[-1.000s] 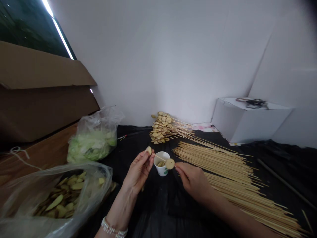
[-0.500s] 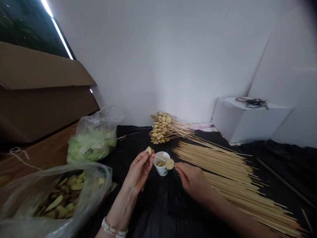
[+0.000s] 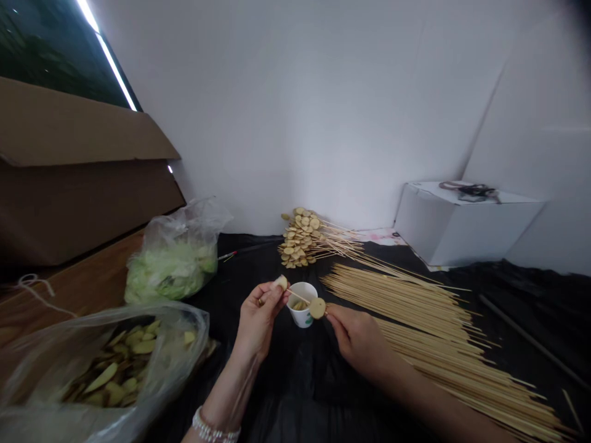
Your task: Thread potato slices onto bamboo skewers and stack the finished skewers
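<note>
My left hand [image 3: 261,309] pinches a potato slice [image 3: 281,283] between thumb and fingers. The tip of a thin wooden skewer [image 3: 298,296] reaches that slice. My right hand [image 3: 357,332] grips the same skewer near a second potato slice [image 3: 317,308], which is threaded on it close to my fingertips. Both hands are in the air over the black sheet. Just behind the skewer stands a white paper cup [image 3: 302,320] with some pale pieces inside; the threaded slice covers part of it.
Many bare skewers [image 3: 406,301] lie in rows at the right. Skewered slices [image 3: 300,240] are piled by the wall. An open plastic bag [image 3: 189,363] holds potato slices; another bag [image 3: 173,264] holds pale green vegetable pieces. A white box [image 3: 462,231] stands at the back right.
My left hand has moved slightly right with its slice, closer to the threaded one, so less skewer shows between them. My right hand has barely moved.
</note>
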